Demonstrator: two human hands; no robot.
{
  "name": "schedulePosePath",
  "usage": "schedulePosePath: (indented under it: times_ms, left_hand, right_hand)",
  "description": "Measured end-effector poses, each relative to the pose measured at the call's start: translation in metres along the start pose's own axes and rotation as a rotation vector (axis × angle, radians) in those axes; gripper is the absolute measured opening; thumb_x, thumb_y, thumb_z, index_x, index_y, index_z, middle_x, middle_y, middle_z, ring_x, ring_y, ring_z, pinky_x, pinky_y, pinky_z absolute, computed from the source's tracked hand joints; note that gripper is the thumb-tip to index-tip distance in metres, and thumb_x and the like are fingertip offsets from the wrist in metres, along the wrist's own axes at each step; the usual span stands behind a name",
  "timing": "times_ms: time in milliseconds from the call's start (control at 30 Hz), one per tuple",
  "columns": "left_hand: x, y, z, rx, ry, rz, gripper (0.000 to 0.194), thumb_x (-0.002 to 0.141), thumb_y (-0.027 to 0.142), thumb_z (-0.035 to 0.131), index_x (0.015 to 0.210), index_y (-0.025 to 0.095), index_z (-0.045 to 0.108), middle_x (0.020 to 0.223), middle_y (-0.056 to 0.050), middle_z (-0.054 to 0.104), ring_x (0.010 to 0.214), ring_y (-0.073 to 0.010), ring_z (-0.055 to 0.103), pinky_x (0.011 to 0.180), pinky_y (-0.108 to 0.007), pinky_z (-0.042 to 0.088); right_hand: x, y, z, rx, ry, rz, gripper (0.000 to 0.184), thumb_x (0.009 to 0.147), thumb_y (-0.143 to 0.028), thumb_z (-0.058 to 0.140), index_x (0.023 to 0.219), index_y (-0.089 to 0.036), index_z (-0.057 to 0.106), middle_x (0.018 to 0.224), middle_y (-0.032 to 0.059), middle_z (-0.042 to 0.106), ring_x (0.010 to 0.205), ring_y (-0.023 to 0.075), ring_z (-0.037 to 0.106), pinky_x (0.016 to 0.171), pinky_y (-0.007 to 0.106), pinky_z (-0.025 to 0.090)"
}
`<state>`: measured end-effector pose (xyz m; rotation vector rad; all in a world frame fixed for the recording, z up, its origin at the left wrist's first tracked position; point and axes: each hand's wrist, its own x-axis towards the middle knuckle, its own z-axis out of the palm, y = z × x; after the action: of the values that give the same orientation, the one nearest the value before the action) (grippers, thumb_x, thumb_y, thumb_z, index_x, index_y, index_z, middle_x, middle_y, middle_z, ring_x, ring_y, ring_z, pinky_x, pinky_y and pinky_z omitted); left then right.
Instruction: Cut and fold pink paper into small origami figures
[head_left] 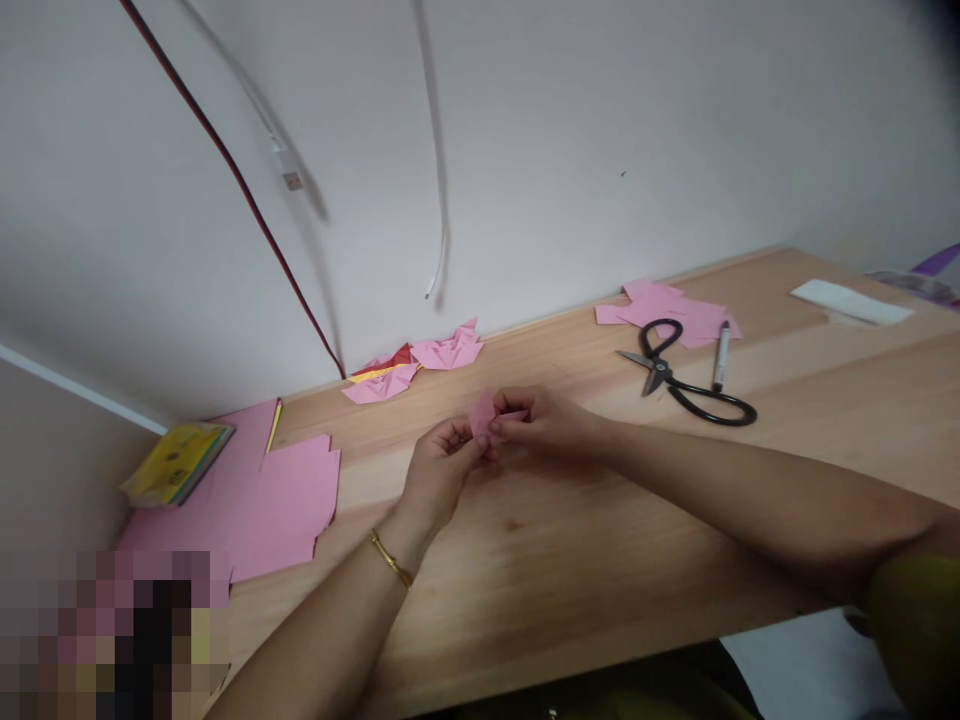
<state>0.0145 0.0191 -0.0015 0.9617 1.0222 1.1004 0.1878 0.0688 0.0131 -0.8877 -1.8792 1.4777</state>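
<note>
Left hand (439, 470) nearest me | both pinch folded pink paper (484, 412) | right hand (544, 420) just beyond, fingers closed.

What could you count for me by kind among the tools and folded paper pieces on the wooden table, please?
Scissors: 1, black-handled scissors.
Pens: 1, marker pen beside them.
Folded paper pieces: 3, the small pink piece pinched between the left hand and right hand, a pink one by the wall, and a pink, red and yellow one.
Total: 5.
</note>
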Motion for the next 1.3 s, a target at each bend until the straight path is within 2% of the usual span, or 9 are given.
schedulePosePath:
  times_ms: [267, 367, 467, 533, 700, 800, 933, 1100, 1300]
  left_hand:
    - [0.000, 0.000, -0.001, 0.031, -0.018, -0.008, 0.020, 0.071, 0.028, 0.071, 0.082, 0.013, 0.065, 0.077, -0.004, 0.067, 0.064, -0.0117, 0.061, 0.062, -0.025, 0.049]
    - [0.001, 0.003, -0.001, -0.055, -0.014, -0.058, 0.025, 0.073, 0.034, 0.070, 0.085, 0.013, 0.063, 0.082, -0.006, 0.068, 0.063, -0.0135, 0.063, 0.061, -0.027, 0.051]
    - [0.003, 0.007, -0.003, -0.165, 0.016, -0.111, 0.028, 0.077, 0.039, 0.064, 0.084, 0.013, 0.060, 0.076, -0.008, 0.068, 0.061, -0.0158, 0.064, 0.057, -0.028, 0.051]
    - [0.003, 0.010, -0.005, -0.204, 0.007, -0.152, 0.025, 0.077, 0.035, 0.065, 0.084, 0.012, 0.060, 0.072, -0.007, 0.067, 0.060, -0.0145, 0.064, 0.056, -0.026, 0.051]
    - [0.003, 0.014, -0.008, -0.253, -0.071, -0.266, 0.025, 0.070, 0.017, 0.072, 0.093, 0.012, 0.064, 0.074, -0.003, 0.066, 0.059, -0.0089, 0.061, 0.055, -0.019, 0.049]
    - [0.004, 0.012, -0.007, -0.263, -0.040, -0.200, 0.031, 0.069, 0.015, 0.072, 0.098, 0.013, 0.064, 0.078, -0.003, 0.067, 0.060, -0.0078, 0.061, 0.057, -0.019, 0.051]
    - [0.004, 0.009, -0.005, -0.248, 0.055, -0.129, 0.037, 0.067, 0.015, 0.073, 0.103, 0.015, 0.064, 0.081, -0.003, 0.067, 0.061, -0.0087, 0.061, 0.060, -0.022, 0.052]
    - [0.004, 0.009, -0.003, -0.241, 0.108, -0.015, 0.033, 0.067, 0.016, 0.072, 0.100, 0.016, 0.065, 0.092, -0.005, 0.067, 0.074, -0.0116, 0.063, 0.067, -0.024, 0.052]
    - [0.005, 0.007, -0.003, -0.242, 0.121, 0.032, 0.029, 0.066, 0.015, 0.072, 0.094, 0.017, 0.064, 0.089, -0.003, 0.066, 0.077, -0.0110, 0.061, 0.071, -0.025, 0.049]
  right_hand:
    - [-0.002, 0.000, 0.000, -0.094, -0.014, -0.037, 0.009, 0.080, -0.023, 0.055, 0.078, -0.016, 0.060, 0.078, 0.0008, 0.061, 0.073, 0.0128, 0.054, 0.066, 0.026, 0.042]
    - [0.000, 0.002, -0.001, -0.108, 0.021, -0.088, 0.011, 0.082, -0.024, 0.054, 0.080, -0.016, 0.060, 0.080, 0.0015, 0.062, 0.074, 0.0137, 0.055, 0.068, 0.027, 0.043]
    - [0.001, 0.004, -0.002, -0.020, 0.049, -0.178, 0.014, 0.086, -0.028, 0.051, 0.087, -0.017, 0.060, 0.085, 0.0029, 0.063, 0.081, 0.0151, 0.058, 0.074, 0.030, 0.046]
    - [0.002, 0.005, -0.003, -0.008, 0.057, -0.262, 0.015, 0.088, -0.029, 0.050, 0.091, -0.018, 0.060, 0.089, 0.0041, 0.063, 0.085, 0.0153, 0.059, 0.077, 0.031, 0.047]
    - [0.002, 0.007, -0.007, -0.239, 0.032, -0.470, 0.014, 0.089, -0.029, 0.050, 0.089, -0.019, 0.061, 0.092, 0.0063, 0.056, 0.087, 0.0158, 0.055, 0.080, 0.033, 0.047]
    - [0.002, 0.009, -0.007, -0.310, 0.123, -0.503, 0.016, 0.087, -0.027, 0.052, 0.102, -0.021, 0.057, 0.107, 0.0097, 0.051, 0.100, 0.0196, 0.051, 0.083, 0.036, 0.047]
    - [0.004, 0.013, -0.007, -0.330, 0.224, -0.468, 0.039, 0.081, -0.020, 0.057, 0.118, -0.025, 0.045, 0.117, 0.0103, 0.046, 0.099, 0.0204, 0.050, 0.076, 0.034, 0.049]
    - [0.004, 0.014, -0.004, -0.276, 0.168, -0.469, 0.043, 0.076, -0.010, 0.053, 0.116, -0.022, 0.043, 0.108, 0.0079, 0.051, 0.092, 0.0174, 0.055, 0.077, 0.034, 0.049]
    - [0.002, 0.012, -0.005, -0.421, 0.078, -0.579, 0.031, 0.081, -0.015, 0.056, 0.111, -0.023, 0.052, 0.103, 0.0073, 0.057, 0.095, 0.0177, 0.055, 0.080, 0.033, 0.048]
